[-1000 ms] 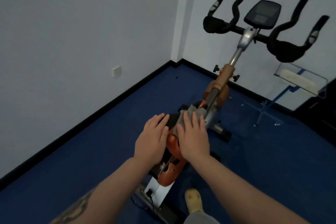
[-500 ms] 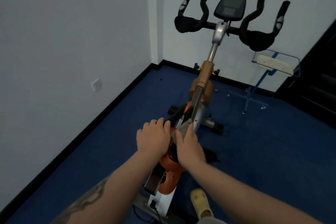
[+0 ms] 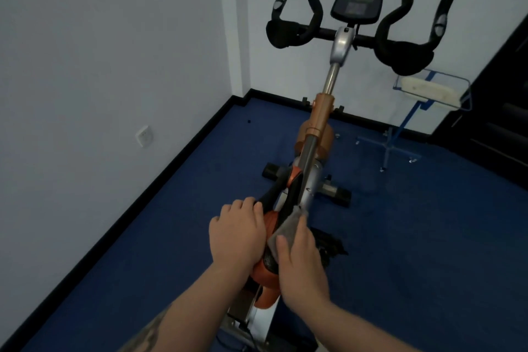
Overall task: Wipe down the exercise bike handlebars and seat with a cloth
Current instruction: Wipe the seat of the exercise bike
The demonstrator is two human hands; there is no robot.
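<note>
Cloth (image 3: 288,228), grey and crumpled, lies draped over the top of the seat (image 3: 268,263), which is black with orange sides and sits low in the head view on the exercise bike (image 3: 313,148). The right hand (image 3: 303,260) presses the cloth onto the seat's right side: its thumb lies on the fabric and its fingers wrap down over the far edge, so its grip is closed round cloth and seat together. One corner of the cloth sticks out beyond the fingertips toward the silver post. The left hand (image 3: 237,233) rests on the seat's left side with fingers curled over the edge, grasping the seat itself; it does not touch the cloth, which lies just beside it, between the two hands.

The handlebars (image 3: 405,51) stand well apart from both hands, high at the front of the bike, black and curved, with a console (image 3: 357,0) mounted between them. The bike stands on a blue floor (image 3: 428,223) in a corner of white walls. A blue wire stand (image 3: 400,134) holding a pale pad is near the wall on the right, and a socket (image 3: 144,136) is set low in the left wall.
</note>
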